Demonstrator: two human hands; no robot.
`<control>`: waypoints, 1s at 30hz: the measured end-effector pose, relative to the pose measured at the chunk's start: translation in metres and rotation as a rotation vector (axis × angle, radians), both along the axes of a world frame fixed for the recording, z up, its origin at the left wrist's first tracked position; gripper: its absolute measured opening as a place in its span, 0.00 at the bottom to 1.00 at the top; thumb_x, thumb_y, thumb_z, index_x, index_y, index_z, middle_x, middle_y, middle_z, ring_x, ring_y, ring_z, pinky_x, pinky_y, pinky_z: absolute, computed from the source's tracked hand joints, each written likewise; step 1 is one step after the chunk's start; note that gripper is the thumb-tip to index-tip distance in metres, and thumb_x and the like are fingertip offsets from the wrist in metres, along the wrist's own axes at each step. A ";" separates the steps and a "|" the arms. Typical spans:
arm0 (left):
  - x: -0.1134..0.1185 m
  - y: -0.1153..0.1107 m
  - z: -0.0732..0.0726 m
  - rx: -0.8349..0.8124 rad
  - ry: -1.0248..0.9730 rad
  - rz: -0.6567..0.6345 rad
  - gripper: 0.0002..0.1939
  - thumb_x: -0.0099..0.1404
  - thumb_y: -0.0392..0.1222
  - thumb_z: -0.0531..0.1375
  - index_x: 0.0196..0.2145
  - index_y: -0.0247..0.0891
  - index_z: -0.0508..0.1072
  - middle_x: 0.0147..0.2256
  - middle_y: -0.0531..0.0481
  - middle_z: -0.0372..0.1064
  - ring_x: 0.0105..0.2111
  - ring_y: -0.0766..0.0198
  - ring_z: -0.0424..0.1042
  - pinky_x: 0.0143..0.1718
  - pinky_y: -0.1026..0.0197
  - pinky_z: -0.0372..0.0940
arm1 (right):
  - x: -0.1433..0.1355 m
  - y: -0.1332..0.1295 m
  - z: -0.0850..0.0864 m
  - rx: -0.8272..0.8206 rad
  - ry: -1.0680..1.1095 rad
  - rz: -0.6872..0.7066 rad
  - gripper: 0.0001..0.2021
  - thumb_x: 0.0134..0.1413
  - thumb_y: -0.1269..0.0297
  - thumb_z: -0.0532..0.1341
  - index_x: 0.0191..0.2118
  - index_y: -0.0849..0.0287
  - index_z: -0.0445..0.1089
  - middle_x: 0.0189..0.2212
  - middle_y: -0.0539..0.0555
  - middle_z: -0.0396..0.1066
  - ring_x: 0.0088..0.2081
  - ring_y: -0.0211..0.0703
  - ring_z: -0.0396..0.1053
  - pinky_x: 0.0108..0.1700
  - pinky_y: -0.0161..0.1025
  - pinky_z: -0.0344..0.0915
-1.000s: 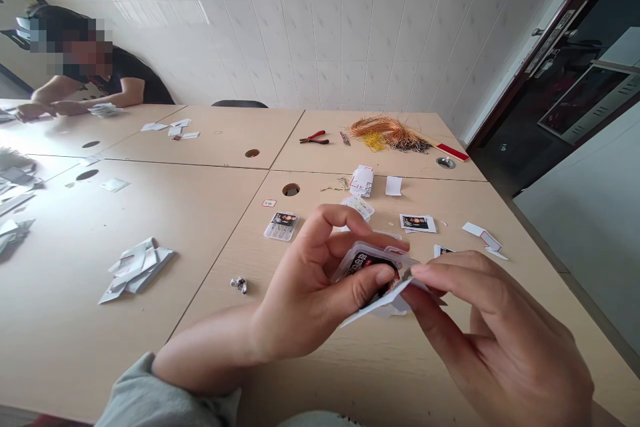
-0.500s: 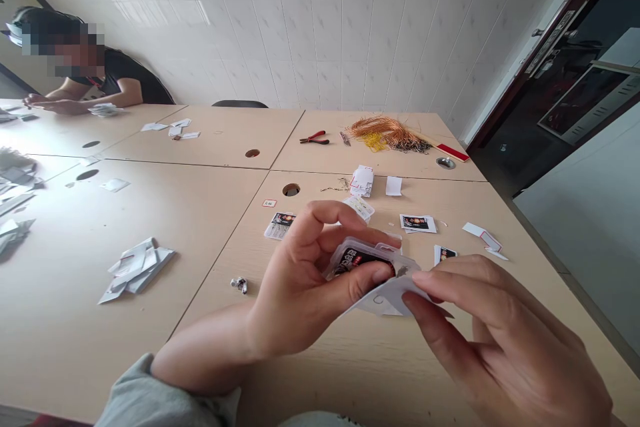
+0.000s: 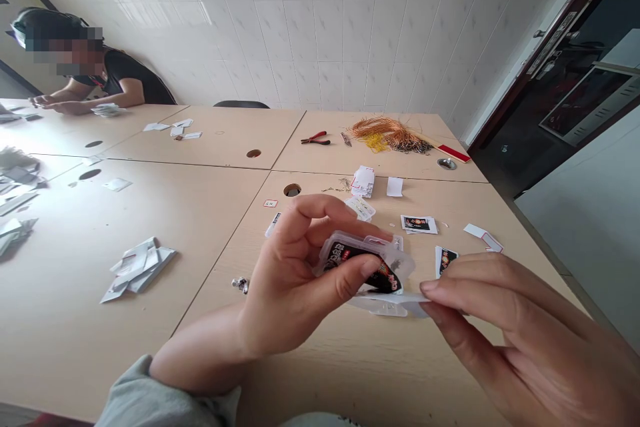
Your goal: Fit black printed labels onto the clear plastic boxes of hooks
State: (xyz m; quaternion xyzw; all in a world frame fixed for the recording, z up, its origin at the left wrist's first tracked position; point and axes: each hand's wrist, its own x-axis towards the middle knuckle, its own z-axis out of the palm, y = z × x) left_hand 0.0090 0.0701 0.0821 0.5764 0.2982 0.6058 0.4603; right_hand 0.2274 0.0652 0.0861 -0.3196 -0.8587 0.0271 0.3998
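My left hand (image 3: 300, 280) grips a clear plastic case (image 3: 407, 267) with a black printed card (image 3: 387, 278) inside, the thumb lying across the card. Just below the case is a thin white sheet (image 3: 395, 298), seen nearly edge-on. Its right end is pinched between the thumb and forefinger of my right hand (image 3: 510, 327). Behind the case lie a clear box (image 3: 361, 208) and a stack of white cards (image 3: 363, 181). Black-and-white printed cards (image 3: 419, 224) rest further right.
Pliers (image 3: 315, 139), a bundle of orange cords (image 3: 383, 128) and a red-topped strip (image 3: 453, 153) lie at the back. White packets (image 3: 139, 269) and a small silvery item (image 3: 241, 285) are to the left. A person (image 3: 120, 80) sits at the far left.
My right hand has moved slightly right and down with the sheet's edge. The sheet has turned flatter, and more of the black card in the case shows.
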 end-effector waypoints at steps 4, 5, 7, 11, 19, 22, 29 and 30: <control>0.000 0.000 0.000 -0.026 -0.031 -0.012 0.14 0.66 0.29 0.66 0.43 0.45 0.69 0.39 0.55 0.80 0.33 0.69 0.81 0.33 0.70 0.76 | 0.004 0.004 0.001 -0.028 -0.022 0.031 0.06 0.64 0.72 0.62 0.43 0.54 0.70 0.35 0.50 0.78 0.38 0.39 0.78 0.39 0.33 0.75; 0.000 0.000 0.000 -0.030 -0.036 -0.015 0.14 0.66 0.29 0.65 0.43 0.45 0.68 0.39 0.55 0.80 0.33 0.69 0.81 0.33 0.70 0.77 | 0.006 0.004 0.002 -0.042 -0.027 0.042 0.05 0.64 0.71 0.61 0.43 0.53 0.70 0.35 0.50 0.77 0.38 0.38 0.78 0.39 0.32 0.75; 0.000 0.000 0.000 -0.034 -0.039 -0.015 0.14 0.66 0.29 0.65 0.42 0.45 0.68 0.39 0.55 0.80 0.33 0.68 0.81 0.33 0.69 0.77 | 0.007 0.003 0.002 -0.081 -0.037 0.049 0.03 0.66 0.68 0.60 0.43 0.52 0.70 0.35 0.49 0.77 0.39 0.38 0.77 0.39 0.30 0.74; -0.001 0.001 0.000 -0.051 -0.044 -0.016 0.12 0.66 0.29 0.65 0.42 0.45 0.70 0.39 0.55 0.80 0.33 0.69 0.81 0.33 0.70 0.76 | 0.009 0.001 0.002 -0.147 -0.041 0.037 0.02 0.68 0.65 0.59 0.41 0.51 0.69 0.35 0.48 0.75 0.37 0.36 0.75 0.37 0.28 0.73; -0.002 0.006 -0.001 -0.155 -0.133 -0.083 0.11 0.67 0.33 0.66 0.41 0.44 0.69 0.37 0.55 0.81 0.32 0.67 0.81 0.34 0.67 0.77 | 0.018 0.007 0.004 -0.223 -0.035 0.091 0.04 0.66 0.68 0.60 0.39 0.50 0.69 0.33 0.46 0.75 0.33 0.37 0.75 0.37 0.31 0.74; -0.003 0.009 0.000 -0.171 -0.155 -0.047 0.09 0.66 0.35 0.67 0.40 0.43 0.70 0.37 0.55 0.80 0.32 0.68 0.80 0.33 0.68 0.76 | 0.023 0.010 0.006 -0.206 -0.059 0.103 0.06 0.65 0.70 0.59 0.39 0.50 0.69 0.33 0.47 0.75 0.33 0.38 0.76 0.37 0.33 0.74; -0.003 0.020 -0.007 -0.264 -0.205 -0.135 0.11 0.64 0.36 0.69 0.40 0.42 0.70 0.37 0.54 0.80 0.33 0.69 0.79 0.34 0.69 0.74 | 0.019 0.012 0.008 -0.077 -0.112 0.176 0.07 0.65 0.71 0.58 0.40 0.51 0.70 0.39 0.49 0.75 0.38 0.36 0.77 0.43 0.29 0.74; -0.002 0.022 -0.009 -0.281 -0.215 -0.177 0.13 0.62 0.35 0.70 0.41 0.42 0.70 0.38 0.54 0.79 0.33 0.70 0.78 0.34 0.70 0.73 | 0.018 0.011 0.008 -0.073 -0.113 0.179 0.07 0.65 0.72 0.58 0.40 0.51 0.70 0.40 0.50 0.76 0.39 0.35 0.77 0.44 0.28 0.74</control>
